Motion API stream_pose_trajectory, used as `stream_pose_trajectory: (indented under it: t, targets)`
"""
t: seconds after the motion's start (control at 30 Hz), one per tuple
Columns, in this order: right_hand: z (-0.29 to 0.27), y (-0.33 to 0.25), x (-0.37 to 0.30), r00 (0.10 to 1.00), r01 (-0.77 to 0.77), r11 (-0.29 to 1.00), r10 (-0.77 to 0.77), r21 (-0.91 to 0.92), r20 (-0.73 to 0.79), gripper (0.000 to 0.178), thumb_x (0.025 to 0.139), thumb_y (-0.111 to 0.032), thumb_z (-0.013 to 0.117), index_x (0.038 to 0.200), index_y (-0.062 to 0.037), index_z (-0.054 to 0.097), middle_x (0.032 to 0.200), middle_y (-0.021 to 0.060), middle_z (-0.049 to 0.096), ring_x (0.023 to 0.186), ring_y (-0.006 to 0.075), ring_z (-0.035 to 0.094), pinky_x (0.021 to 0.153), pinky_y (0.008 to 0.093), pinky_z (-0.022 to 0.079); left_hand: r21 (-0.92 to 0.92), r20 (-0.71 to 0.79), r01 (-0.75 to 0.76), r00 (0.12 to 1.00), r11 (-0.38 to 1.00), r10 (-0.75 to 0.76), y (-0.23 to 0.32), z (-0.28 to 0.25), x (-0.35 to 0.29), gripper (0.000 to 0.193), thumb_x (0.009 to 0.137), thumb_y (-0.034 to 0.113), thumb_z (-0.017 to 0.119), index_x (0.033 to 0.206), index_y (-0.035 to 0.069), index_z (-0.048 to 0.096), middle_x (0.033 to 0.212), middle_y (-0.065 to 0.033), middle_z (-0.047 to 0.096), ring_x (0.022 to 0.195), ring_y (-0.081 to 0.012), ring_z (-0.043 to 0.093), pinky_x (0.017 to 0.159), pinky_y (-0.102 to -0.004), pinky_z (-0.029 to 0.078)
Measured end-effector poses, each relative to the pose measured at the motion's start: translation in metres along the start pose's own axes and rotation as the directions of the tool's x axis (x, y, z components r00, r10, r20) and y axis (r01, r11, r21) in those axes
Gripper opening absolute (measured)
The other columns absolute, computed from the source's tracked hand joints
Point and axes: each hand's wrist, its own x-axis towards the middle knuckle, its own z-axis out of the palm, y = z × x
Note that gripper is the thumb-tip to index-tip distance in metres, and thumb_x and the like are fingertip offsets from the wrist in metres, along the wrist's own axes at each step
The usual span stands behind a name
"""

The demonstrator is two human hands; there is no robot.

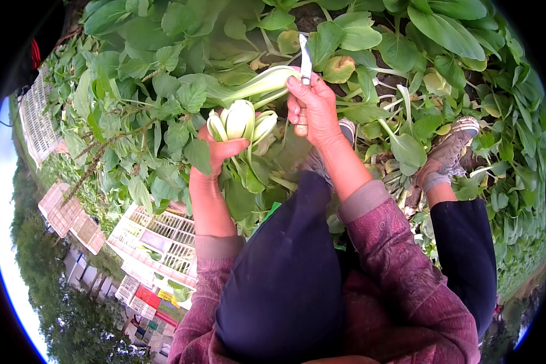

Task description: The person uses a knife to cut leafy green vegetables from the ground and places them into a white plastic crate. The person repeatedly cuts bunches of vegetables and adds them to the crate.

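Note:
My left hand (217, 151) is closed around a bunch of bok choy (239, 121), its pale stem base turned up toward me and its thumb lying across the stalks. In my right hand (319, 112) is a small knife (305, 56), its blade pointing away from me and the butt of its handle showing below the fingers. A separate pale green leaf stalk (265, 81) stretches leftward from the fingertips of that hand, beside the thumb. It lies just beyond the bunch. The fingers of my left hand are mostly hidden behind the leaves.
Leafy bok choy plants (400, 51) grow thickly ahead and to the right. Among them lie yellowed leaves (339, 69) and loose stalks. White plastic crates (154, 239) stand at the left, with more crates (37, 118) farther off. My shoe (449, 148) rests among the plants.

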Motion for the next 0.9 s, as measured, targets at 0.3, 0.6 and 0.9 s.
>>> stream_pose_trajectory:
  t: [0.3,0.6,0.9]
  targets:
    - [-0.031,-0.086,-0.049,0.935,0.301,0.798,-0.354,-0.521,-0.001,0.036,0.073,-0.004,0.074,0.105,0.0027,0.059,0.069,0.0011,0.058,0.047,0.0037,0.044,0.04,0.0184,0.034,-0.248,0.258,0.023,0.965,0.969,0.043,0.05,0.002,-0.031,0.095,0.052,0.012,0.07,0.135,-0.007,0.029,0.104,-0.0305,0.06,0.083,-0.0334,0.065,0.07,-0.0388,0.056]
    - [0.0,-0.079,-0.067,0.968,0.248,0.88,-0.205,-0.406,0.146,0.039,0.069,-0.001,0.072,0.105,0.0027,0.058,0.071,0.0017,0.059,0.047,0.0042,0.046,0.043,0.0188,0.035,-0.223,0.145,-0.081,0.983,0.971,0.116,0.036,0.07,0.011,0.085,0.05,0.006,0.078,0.129,-0.002,0.047,0.115,-0.0093,0.059,0.107,-0.0195,0.056,0.097,-0.0315,0.041]
    - [0.011,-0.04,-0.043,0.989,0.068,0.91,-0.008,-0.408,0.146,0.03,0.088,-0.021,0.06,0.111,-0.0012,0.056,0.073,0.0009,0.057,0.047,0.0055,0.045,0.042,0.021,0.037,-0.059,0.021,-0.069,0.997,0.996,0.071,0.045,0.021,0.003,0.078,0.055,0.004,0.073,0.129,-0.001,0.046,0.115,-0.011,0.059,0.105,-0.0221,0.057,0.095,-0.0326,0.042]
